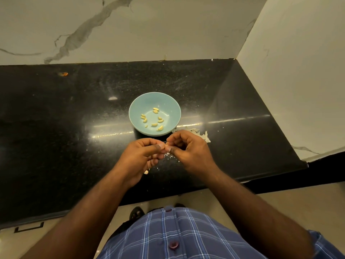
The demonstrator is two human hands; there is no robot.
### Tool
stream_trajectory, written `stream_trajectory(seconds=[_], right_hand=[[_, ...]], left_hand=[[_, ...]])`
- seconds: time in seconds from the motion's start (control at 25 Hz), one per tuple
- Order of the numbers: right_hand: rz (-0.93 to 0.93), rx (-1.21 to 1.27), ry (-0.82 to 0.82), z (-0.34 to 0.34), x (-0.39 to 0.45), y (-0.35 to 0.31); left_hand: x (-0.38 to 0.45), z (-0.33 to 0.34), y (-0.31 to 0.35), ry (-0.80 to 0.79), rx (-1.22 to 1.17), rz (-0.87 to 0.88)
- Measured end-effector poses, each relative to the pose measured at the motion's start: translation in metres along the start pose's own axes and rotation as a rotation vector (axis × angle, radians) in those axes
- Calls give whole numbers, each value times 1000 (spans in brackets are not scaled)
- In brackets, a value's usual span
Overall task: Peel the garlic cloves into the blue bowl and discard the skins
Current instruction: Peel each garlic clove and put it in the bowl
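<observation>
While pinching one garlic clove (166, 146) between left hand (143, 156) and right hand (188, 148), just short of blue bowl (138, 101); skins (203, 136) beside its rim, open counter (56, 109) leftward.

Black counter (74, 128): blue bowl (168, 101), skins (202, 136), scraps.

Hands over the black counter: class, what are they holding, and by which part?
Both the left hand and right hand pinch a small garlic clove between fingertips; which part of it cannot be told.
</observation>
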State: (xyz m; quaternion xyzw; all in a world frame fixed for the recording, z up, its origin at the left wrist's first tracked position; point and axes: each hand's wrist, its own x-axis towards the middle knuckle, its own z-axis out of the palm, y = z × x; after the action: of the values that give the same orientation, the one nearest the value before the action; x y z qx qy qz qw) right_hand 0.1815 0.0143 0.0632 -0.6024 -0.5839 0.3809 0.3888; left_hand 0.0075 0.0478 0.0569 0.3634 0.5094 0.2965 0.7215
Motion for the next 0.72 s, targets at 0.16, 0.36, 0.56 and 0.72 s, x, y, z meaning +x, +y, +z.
stream_trajectory(seconds=[0.16,0.36,0.56,0.72], right_hand=[[-38,28,23,-8,0,4],[-120,34,85,-11,1,8],[-249,-51,105,-11,3,8],[-35,133,44,-17,15,10]], left_hand=[[-1,8,2,-71,-96,-69],[0,25,4,-27,-231,-112],[0,33,4,-18,-348,-136],[3,28,8,-63,-334,-76]])
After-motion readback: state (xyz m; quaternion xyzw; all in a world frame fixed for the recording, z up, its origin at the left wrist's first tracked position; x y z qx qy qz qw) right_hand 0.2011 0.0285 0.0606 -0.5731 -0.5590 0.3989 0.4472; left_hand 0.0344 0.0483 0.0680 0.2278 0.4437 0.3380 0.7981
